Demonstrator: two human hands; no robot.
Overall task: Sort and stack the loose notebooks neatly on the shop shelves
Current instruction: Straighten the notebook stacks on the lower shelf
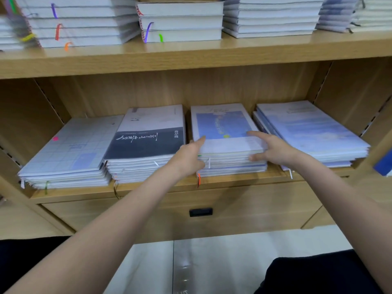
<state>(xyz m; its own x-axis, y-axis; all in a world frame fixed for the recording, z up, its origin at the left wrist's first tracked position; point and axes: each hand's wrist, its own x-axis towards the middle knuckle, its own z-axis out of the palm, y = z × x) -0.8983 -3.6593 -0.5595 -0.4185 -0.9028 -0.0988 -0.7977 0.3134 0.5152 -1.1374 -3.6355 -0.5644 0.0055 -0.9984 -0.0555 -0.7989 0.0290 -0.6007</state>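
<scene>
Both hands are on the blue-cover stack (228,143), the third pile along the lower shelf (148,188). The left hand (188,155) holds the stack's near left corner: the thumb lies on the top cover and the fingers curl down against the page edges. The right hand (273,150) holds the near right corner the same way, with its fingers (253,133) spread fairly wide over the cover and the thumb low against the front of the pile. Neither hand holds a loose notebook away from the pile.

Left of that stack, touching or nearly so, sits the dark-cover stack (146,143), and beyond it the grid-cover stack (70,153). To the right of the blue-cover stack lies the pale-blue stack (311,128), whose lower books stick out unevenly. The upper shelf (191,58) carries taller piles of thick white books (180,20).

The step in hand looks like squaring up this pile, or seating its top copies. The next move probably calls for pressing inward and back with both hands so the edges line up, keeping the orange ribbon (199,179) from being trapped, then turning to the ragged pile on the right.
</scene>
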